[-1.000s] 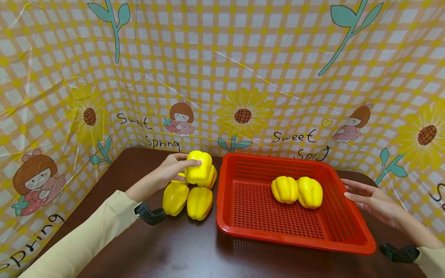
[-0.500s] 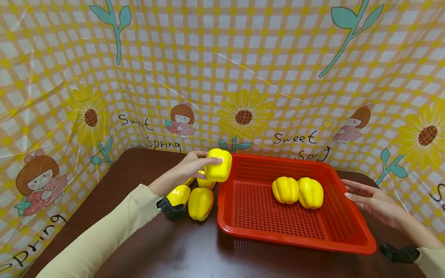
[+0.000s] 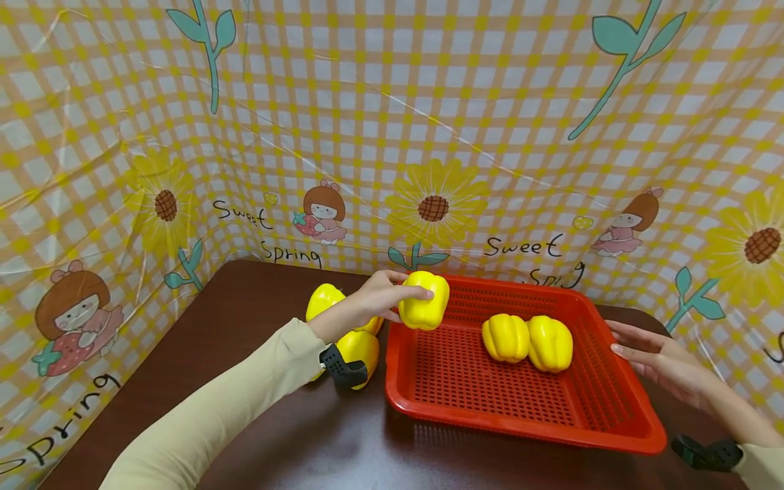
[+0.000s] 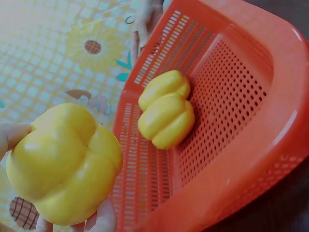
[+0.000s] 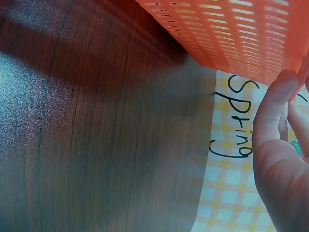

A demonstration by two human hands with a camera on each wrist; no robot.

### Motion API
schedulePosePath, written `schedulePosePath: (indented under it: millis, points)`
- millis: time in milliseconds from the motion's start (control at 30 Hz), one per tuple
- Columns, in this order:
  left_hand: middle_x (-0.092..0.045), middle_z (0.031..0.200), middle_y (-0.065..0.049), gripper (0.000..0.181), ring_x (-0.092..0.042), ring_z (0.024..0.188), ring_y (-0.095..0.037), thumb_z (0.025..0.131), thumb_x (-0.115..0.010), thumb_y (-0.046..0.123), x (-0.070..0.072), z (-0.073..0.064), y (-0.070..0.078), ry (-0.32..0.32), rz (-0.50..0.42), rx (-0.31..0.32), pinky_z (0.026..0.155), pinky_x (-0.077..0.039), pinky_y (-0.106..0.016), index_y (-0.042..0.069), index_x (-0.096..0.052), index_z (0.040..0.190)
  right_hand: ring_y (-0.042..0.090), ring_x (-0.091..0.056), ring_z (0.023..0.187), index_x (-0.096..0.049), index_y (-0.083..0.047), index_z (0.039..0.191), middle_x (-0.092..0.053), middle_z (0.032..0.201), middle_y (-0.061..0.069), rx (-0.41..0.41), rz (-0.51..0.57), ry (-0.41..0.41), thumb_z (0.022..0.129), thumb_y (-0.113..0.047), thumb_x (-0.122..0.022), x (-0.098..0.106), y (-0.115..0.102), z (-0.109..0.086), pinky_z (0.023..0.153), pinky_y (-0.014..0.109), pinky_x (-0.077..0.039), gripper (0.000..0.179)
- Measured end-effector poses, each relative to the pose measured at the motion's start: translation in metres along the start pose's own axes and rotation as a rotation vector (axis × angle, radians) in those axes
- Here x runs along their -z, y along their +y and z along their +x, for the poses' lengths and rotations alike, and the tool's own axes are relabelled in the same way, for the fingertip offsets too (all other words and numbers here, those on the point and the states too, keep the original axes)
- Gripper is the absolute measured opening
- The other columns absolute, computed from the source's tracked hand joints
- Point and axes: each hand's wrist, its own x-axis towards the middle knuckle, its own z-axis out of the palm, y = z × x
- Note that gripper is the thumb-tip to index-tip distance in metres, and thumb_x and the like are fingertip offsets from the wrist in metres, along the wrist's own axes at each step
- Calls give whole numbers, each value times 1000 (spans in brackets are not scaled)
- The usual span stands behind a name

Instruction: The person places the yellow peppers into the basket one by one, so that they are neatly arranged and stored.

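My left hand (image 3: 382, 298) holds a yellow bell pepper (image 3: 425, 303) between thumb and fingers, raised over the left rim of a red perforated plastic basket (image 3: 520, 427). Up close in the left wrist view, the lobed pepper (image 4: 63, 164) fills the lower left. Two more yellow bell peppers, one (image 3: 505, 338) touching the other (image 3: 550, 344), lie inside the basket toward its right. At the basket's right edge my right hand (image 3: 670, 361) pinches the rim, thumb on one side and fingers behind, as the right wrist view shows.
Left of the basket sit several yellow bell peppers (image 3: 324, 300) in a group, partly hidden behind my left forearm and its black wristband (image 3: 343, 368). Everything stands on a dark wooden table (image 3: 245, 306). A checked, flower-printed cloth (image 3: 355, 122) hangs around its back and sides.
My left hand has carried its bell pepper rightward, from above the group to over the basket's left rim. My right hand stays at the basket's right edge.
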Motion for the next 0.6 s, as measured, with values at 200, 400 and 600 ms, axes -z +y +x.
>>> schedulePosePath:
  millis: [200, 400, 600]
  points:
    - [-60, 120, -11, 72, -65, 95, -19, 78, -76, 38, -17, 10, 0, -1, -1, 6, 79, -59, -40, 4, -47, 135, -1, -63, 106, -55, -37, 127, -62, 122, -21, 13, 3, -14, 101, 0, -39, 1, 1, -1, 82, 22, -56, 48]
    - [-66, 109, -7, 58, -66, 88, -17, 78, -76, 37, -32, 22, -3, -13, -9, -8, 81, -59, -43, 6, -59, 124, -4, -62, 105, -54, -39, 125, -61, 120, -24, 2, -36, 10, 101, -1, -40, 1, 1, -2, 82, 20, -56, 47]
    - [-68, 103, -4, 61, -67, 83, -14, 78, -77, 37, -45, 33, -7, -24, 29, 8, 78, -60, -41, 6, -59, 127, -2, -63, 106, -55, -38, 127, -61, 121, -23, 14, -14, -7, 102, 0, -39, 1, 0, -2, 83, 20, -56, 48]
